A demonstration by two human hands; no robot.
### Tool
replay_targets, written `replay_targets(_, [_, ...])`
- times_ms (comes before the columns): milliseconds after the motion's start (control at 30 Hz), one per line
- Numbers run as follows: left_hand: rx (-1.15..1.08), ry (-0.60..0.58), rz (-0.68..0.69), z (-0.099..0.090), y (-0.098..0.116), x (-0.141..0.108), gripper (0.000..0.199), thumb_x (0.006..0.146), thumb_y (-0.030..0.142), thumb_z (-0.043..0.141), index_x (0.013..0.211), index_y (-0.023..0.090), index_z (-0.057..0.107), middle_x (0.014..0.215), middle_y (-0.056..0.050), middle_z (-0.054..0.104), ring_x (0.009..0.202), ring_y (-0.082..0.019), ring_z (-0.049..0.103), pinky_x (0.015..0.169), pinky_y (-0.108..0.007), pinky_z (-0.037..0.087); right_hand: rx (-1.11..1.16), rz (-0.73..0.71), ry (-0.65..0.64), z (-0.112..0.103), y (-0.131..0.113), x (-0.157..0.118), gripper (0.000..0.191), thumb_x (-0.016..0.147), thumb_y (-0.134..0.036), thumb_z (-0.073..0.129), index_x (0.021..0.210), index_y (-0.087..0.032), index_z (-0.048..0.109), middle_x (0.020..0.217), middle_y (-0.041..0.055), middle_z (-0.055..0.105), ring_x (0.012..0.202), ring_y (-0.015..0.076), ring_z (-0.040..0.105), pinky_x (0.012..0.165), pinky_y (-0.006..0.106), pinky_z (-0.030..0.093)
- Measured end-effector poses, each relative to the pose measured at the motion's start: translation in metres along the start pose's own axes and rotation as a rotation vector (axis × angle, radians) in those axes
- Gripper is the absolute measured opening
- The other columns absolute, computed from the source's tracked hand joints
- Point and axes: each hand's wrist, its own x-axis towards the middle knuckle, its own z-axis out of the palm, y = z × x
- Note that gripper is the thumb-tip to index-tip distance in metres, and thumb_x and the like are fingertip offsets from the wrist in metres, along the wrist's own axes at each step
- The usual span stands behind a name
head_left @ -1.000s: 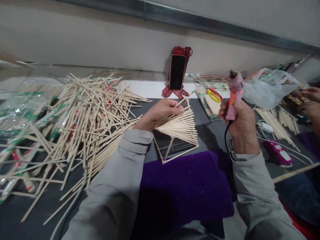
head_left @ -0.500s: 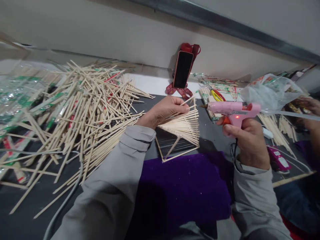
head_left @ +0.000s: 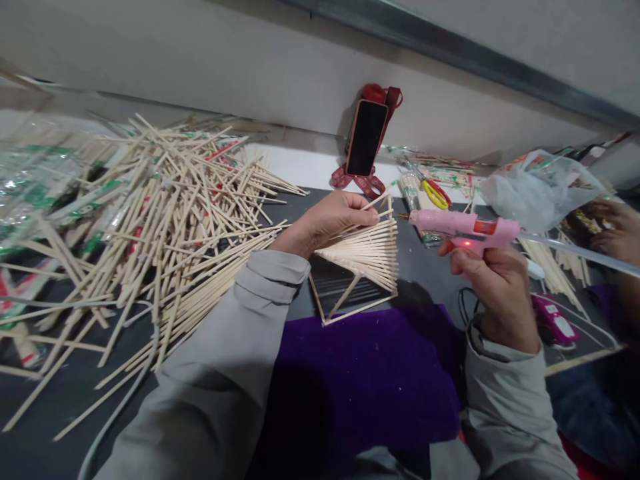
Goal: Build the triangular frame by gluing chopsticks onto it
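Note:
My left hand (head_left: 340, 219) is closed at the upper edge of a fan-shaped frame of wooden chopsticks (head_left: 373, 250), pinching a stick there between thumb and fingers. The frame stands on the dark tabletop, its stacked sticks spreading to the right and a triangle of sticks at its lower side. In my right hand (head_left: 493, 280) is a pink hot glue gun (head_left: 460, 228) with a red light lit and a clear glue stick out of its back. Its nozzle points left, close to the frame's upper right corner. Whether the tip touches wood I cannot tell.
A heap of loose chopsticks (head_left: 185, 200) and wrapped packs (head_left: 45, 180) covers the left. Behind the frame a phone (head_left: 367, 137) leans upright. Yellow-red pliers (head_left: 434, 192) and a plastic bag (head_left: 537, 190) lie back right. Purple cloth (head_left: 370, 380) lies in front. Another person's hand (head_left: 617, 223) is far right.
The glue gun in my right hand has moved slightly left and tilted, bringing its nozzle nearer the frame's corner. My left hand keeps its hold almost unmoved.

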Motion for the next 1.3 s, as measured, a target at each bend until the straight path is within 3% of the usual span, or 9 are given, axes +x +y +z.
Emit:
replay_targets(267, [0.045,0.002,0.026,-0.0008,-0.0025,0.0023,0.009,0.078,0.010,0.069,0.070,0.011,0.066,0.063,0.001,0.059,0.053,-0.005,0.050,0.055,-0.020,0.036,-0.018,-0.027,0.014,0.0003,0.0092,-0.0001,0.023,0.086,-0.042,0.064,0.076,-0.023,0.070,0.077,0.0040,0.069,0.074,0.0211,0.062,0.065,0.033,0.044])
replay_targets(533, [0.037,0.003,0.023,-0.0018,-0.0045,0.0039,0.008,0.078,0.013,0.071,0.071,0.013,0.066,0.062,0.001,0.059,0.052,-0.005,0.047,0.055,-0.021,0.035,-0.067,0.010,-0.001,0.0009,0.0050,0.0003,0.030,0.085,-0.043,0.065,0.072,-0.017,0.066,0.080,0.0038,0.069,0.072,0.0176,0.059,0.063,0.030,0.042])
replay_targets(1300, [0.007,-0.003,0.018,-0.0010,-0.0021,0.0004,0.009,0.078,0.013,0.070,0.070,0.013,0.066,0.061,0.000,0.060,0.051,-0.005,0.048,0.054,-0.021,0.034,-0.084,-0.003,-0.012,0.0009,0.0057,0.0004,0.027,0.086,-0.041,0.065,0.070,-0.020,0.064,0.078,0.0023,0.067,0.069,0.0163,0.056,0.061,0.031,0.041])
